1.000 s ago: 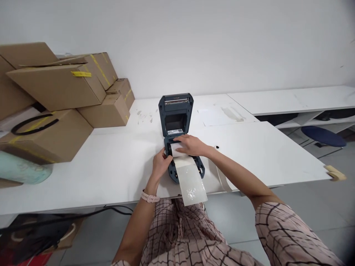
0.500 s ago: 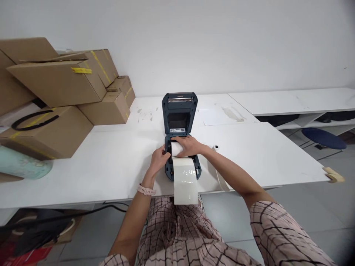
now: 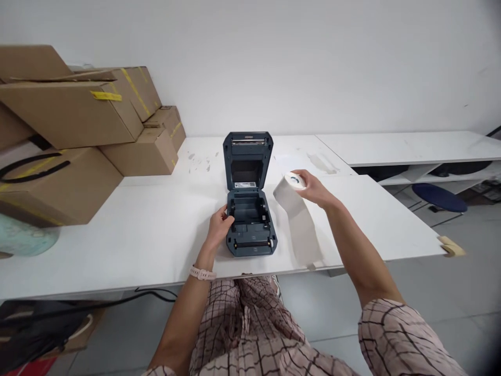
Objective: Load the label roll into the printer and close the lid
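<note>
A dark blue label printer [image 3: 250, 228] stands on the white table with its lid [image 3: 248, 156] tipped up and back. The roll bay inside it is bare. At the printer's left rim is my left hand [image 3: 219, 225], thumb over the edge and fingers along the outer side. To the right of the printer, my right hand [image 3: 315, 189] grips a white label roll [image 3: 291, 187] by its upper end, fingers around the side. A pale strip [image 3: 305, 235] trails from the roll toward the table's front edge.
Cardboard boxes [image 3: 70, 112] with yellow tape are piled at the left, beside a mint-green cylinder [image 3: 29, 235]. A tan piece [image 3: 452, 246] sits at the table's right corner. A blue stool [image 3: 440, 198] stands beyond it. Black cables [image 3: 148, 293] hang beneath the front edge.
My right hand has lifted the label roll out of the printer and carried it right, its strip no longer lying over the printer's front. My left hand stays at the printer's left side.
</note>
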`<state>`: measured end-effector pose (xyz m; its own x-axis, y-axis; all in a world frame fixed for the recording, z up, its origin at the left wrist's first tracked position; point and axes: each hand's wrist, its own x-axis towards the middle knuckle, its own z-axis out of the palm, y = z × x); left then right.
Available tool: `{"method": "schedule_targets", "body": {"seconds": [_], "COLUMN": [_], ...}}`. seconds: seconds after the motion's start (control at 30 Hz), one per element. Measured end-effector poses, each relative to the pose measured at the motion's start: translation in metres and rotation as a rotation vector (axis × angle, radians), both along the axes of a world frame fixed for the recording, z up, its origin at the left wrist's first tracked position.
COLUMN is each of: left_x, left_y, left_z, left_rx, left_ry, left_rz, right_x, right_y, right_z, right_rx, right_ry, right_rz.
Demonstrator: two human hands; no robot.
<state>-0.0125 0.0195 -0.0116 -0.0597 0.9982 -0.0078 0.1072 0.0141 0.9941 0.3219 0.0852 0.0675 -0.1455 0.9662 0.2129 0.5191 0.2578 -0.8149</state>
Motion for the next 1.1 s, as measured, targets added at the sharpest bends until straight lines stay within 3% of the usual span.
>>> {"method": "schedule_targets", "body": {"seconds": [0.13,0.27,0.43,0.63,0.73,0.83,0.9,0.97,1.1], "left_x": [0.000,0.000,0.007,0.016,0.018,0.018,0.018,0.018,0.018], "left_y": [0.002,0.002,-0.002,-0.007,-0.009,-0.010,-0.010,-0.009,-0.008], "left_z": [-0.002,-0.001,0.002,0.006,0.008,0.008,0.007,0.006,0.001], "left_rx": [-0.023,-0.044,-0.069,-0.039,-0.045,-0.045,-0.043,-0.044,-0.070], "left_ry": [-0.005,-0.011,-0.075,-0.140,-0.159,-0.166,-0.164,-0.171,-0.218], "left_rz": [0.032,0.065,0.151,0.291,0.303,0.301,0.300,0.301,0.279], "right_x": [-0.007,-0.002,0.034,0.026,0.010,-0.012,-0.036,-0.068,-0.123], "right_y": [0.037,0.039,-0.009,-0.067,-0.085,-0.092,-0.086,-0.070,-0.036], "right_z": [-0.040,-0.057,-0.069,-0.090,-0.073,-0.035,-0.010,0.007,0.005], "right_rx": [-0.146,-0.184,-0.189,-0.300,-0.289,-0.186,-0.080,0.045,0.152], "right_ry": [-0.074,-0.037,0.304,0.245,0.293,0.276,0.109,-0.157,-0.644], "right_rz": [-0.118,-0.087,-0.005,0.062,0.091,0.263,0.446,0.539,0.527]}}
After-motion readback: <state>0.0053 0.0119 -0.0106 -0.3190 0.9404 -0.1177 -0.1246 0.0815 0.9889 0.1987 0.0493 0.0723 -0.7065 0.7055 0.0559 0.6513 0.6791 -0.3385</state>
